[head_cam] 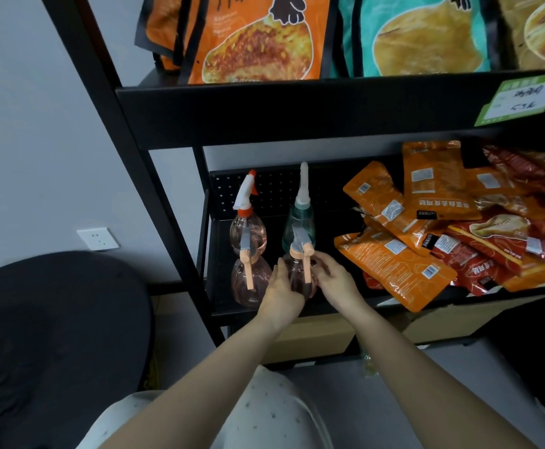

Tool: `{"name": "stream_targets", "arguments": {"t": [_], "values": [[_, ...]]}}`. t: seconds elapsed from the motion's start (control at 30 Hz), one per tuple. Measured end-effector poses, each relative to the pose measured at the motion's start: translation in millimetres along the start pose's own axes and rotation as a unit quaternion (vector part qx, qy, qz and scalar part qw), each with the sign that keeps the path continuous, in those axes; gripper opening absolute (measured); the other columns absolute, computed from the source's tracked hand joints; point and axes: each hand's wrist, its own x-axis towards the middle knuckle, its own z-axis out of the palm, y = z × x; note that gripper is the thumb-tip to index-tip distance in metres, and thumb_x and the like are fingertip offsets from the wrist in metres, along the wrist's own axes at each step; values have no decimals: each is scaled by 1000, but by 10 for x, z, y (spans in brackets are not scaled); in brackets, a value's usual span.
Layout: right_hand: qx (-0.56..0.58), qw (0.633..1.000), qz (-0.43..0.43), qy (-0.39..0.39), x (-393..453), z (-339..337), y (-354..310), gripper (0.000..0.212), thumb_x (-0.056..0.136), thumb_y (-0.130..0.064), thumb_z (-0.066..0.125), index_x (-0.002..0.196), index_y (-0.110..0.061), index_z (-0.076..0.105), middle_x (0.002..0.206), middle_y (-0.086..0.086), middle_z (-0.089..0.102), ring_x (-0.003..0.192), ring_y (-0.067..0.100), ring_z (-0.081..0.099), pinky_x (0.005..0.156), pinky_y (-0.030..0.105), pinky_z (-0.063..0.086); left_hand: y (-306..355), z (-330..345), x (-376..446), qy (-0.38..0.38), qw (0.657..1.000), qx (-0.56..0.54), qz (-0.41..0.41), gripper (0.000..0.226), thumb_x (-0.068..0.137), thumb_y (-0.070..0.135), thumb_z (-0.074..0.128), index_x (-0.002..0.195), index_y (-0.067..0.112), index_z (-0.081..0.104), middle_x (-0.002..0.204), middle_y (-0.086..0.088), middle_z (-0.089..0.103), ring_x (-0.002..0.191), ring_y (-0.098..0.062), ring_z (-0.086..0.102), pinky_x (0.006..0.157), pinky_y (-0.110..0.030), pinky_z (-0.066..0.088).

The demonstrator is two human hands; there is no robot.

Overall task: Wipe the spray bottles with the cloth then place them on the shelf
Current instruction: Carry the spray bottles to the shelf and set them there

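Several spray bottles stand on the black lower shelf (232, 311). A pink bottle (300, 277) with a peach trigger stands at the front, held between both hands. My left hand (280, 293) grips its left side and my right hand (332, 280) grips its right side. Another pink bottle (250, 281) with a peach trigger stands just to its left. Behind them are a pink bottle with a white and orange nozzle (247, 228) and a teal bottle (298, 222) with a white nozzle. No cloth is visible.
Orange and red snack packets (426, 241) lie piled on the right half of the same shelf. Large snack bags (255, 37) stand on the shelf above, with a green price tag (520, 98). A dark round seat (54, 335) is at the left; a cardboard box (316, 338) sits below.
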Motion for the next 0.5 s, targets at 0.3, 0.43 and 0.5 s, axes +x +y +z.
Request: {"name": "stream_targets", "arguments": {"t": [0.3,0.43,0.5], "values": [[8,1000,-6,4,76,-70,-60,37,100,-23,44,136,-22,48,135,1,54,122,13,50,94,22,40,502,-548,-633,59,977,-19,202,61,84,-14,39,134,20,48,124,19,50,113,10,47,92,1,33],[-7,1000,-31,-1,132,-132,-229,37,101,-18,41,137,-16,47,137,3,51,128,16,45,96,20,33,711,-894,-319,174,948,89,252,43,91,-2,46,128,17,54,133,-2,52,78,-1,59,69,-1,43],[-15,999,-45,0,187,-166,-332,36,101,-16,41,136,-13,48,135,5,52,126,17,47,94,20,34,789,-1006,-1,204,945,133,220,40,91,1,47,129,14,54,133,-11,51,80,-7,60,69,-7,44]]}}
